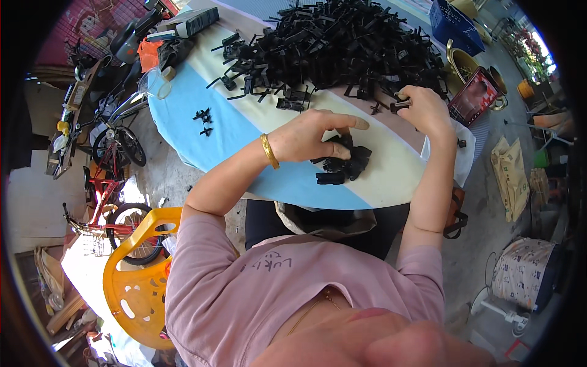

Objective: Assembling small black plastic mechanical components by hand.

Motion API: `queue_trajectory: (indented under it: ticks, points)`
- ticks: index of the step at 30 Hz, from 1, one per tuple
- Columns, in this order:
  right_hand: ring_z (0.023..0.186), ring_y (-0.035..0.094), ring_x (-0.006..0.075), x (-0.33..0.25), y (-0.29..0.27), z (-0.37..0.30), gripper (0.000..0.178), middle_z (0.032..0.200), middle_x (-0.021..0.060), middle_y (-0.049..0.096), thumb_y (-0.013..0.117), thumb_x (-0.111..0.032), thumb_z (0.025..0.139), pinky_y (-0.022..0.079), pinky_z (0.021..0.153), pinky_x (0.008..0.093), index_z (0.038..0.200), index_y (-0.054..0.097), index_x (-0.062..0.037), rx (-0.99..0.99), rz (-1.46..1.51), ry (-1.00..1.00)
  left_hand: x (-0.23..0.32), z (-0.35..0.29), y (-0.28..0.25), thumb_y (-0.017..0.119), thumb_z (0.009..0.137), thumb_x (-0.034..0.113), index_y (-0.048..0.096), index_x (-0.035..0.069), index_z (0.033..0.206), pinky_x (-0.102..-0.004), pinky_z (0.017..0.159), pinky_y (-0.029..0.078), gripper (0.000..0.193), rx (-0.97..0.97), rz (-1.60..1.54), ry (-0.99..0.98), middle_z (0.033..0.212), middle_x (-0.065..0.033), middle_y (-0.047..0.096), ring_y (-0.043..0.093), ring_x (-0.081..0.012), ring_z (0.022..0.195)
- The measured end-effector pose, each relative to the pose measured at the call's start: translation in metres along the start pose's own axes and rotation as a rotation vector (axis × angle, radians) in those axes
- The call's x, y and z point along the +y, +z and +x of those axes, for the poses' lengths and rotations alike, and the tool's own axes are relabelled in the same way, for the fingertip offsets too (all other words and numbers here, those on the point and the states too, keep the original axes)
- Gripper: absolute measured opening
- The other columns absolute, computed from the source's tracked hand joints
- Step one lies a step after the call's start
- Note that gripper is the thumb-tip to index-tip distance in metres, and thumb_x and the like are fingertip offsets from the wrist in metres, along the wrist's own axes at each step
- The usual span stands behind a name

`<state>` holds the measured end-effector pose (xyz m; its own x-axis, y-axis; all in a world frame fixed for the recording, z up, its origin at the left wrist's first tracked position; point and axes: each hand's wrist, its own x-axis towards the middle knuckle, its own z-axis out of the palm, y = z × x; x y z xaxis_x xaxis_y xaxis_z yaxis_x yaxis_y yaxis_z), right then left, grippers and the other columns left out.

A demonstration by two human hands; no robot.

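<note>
One black part (400,106) is pinched by the right hand (427,111); the left hand (310,134) is spread over black pieces (358,164).

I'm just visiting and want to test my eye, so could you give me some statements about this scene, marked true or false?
1. A large heap of black parts lies toward the table's far side. True.
2. Both wrists are bare. False: a gold bracelet is on the left wrist.
3. The left hand is at a small cluster of black pieces near the table's front edge. True.
4. The right hand is empty. False: it holds a small black piece beside the heap.
5. The chair at the lower left is green. False: it is yellow.
6. The table's cloth is striped. True.
</note>
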<state>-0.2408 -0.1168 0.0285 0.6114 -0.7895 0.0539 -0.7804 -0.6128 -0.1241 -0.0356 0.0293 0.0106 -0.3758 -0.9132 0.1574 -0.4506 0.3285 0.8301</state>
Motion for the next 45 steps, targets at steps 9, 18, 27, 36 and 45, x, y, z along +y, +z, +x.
queue_trajectory:
  ticks: [9,18,27,36,45]
  points:
    - [0.079,0.06,0.0298,-0.007,0.012,0.013,0.02,0.081,0.0143,0.063,0.067,-0.016,0.067,0.048,0.07,0.0374,0.082,0.064,-0.0033,-0.002,-0.021,0.101,-0.015,0.003,-0.005,0.065,0.079,0.016,0.052,0.001,0.114,-0.0285,0.086,0.045,0.039,0.153,-0.215,-0.03,0.101,-0.0085,0.061,0.058,-0.016,0.096]
    - [0.073,0.062,0.0279,0.011,0.002,0.004,0.022,0.074,0.0134,0.064,0.07,-0.012,0.064,0.048,0.067,0.0334,0.083,0.065,-0.0016,0.096,0.167,0.0,-0.015,0.0,-0.01,0.063,0.08,0.012,0.058,0.0,0.106,-0.0261,0.082,0.048,0.029,0.321,-0.178,-0.054,0.097,-0.0084,0.063,0.061,-0.0145,0.091]
    - [0.07,0.061,0.0291,0.002,0.008,0.011,0.024,0.075,0.0155,0.062,0.07,-0.014,0.064,0.047,0.065,0.0336,0.081,0.063,-0.0004,-0.001,0.063,0.003,-0.017,0.002,-0.007,0.066,0.077,0.009,0.055,0.002,0.111,-0.0265,0.084,0.047,0.036,0.316,-0.101,-0.04,0.101,-0.0066,0.061,0.059,-0.0136,0.094]
    - [0.063,0.051,0.0037,-0.044,0.006,0.007,0.018,0.072,-0.0014,0.06,0.065,-0.013,0.078,0.04,0.055,0.018,0.088,0.061,0.001,0.1,1.104,-0.025,-0.017,0.008,0.008,0.078,0.062,0.013,0.021,0.008,0.136,-0.0337,0.092,0.043,0.093,0.456,-0.159,-0.018,0.123,-0.0149,0.045,0.051,-0.0209,0.108]
    - [0.062,0.049,0.0008,-0.089,0.028,-0.002,0.017,0.078,0.0003,0.061,0.061,-0.013,0.082,0.036,0.053,0.0133,0.092,0.06,0.0001,0.077,1.413,-0.137,-0.02,0.007,-0.009,0.079,0.061,0.011,0.024,0.008,0.134,-0.0381,0.097,0.038,0.092,0.439,-0.582,0.17,0.128,-0.0132,0.041,0.046,-0.0204,0.115]
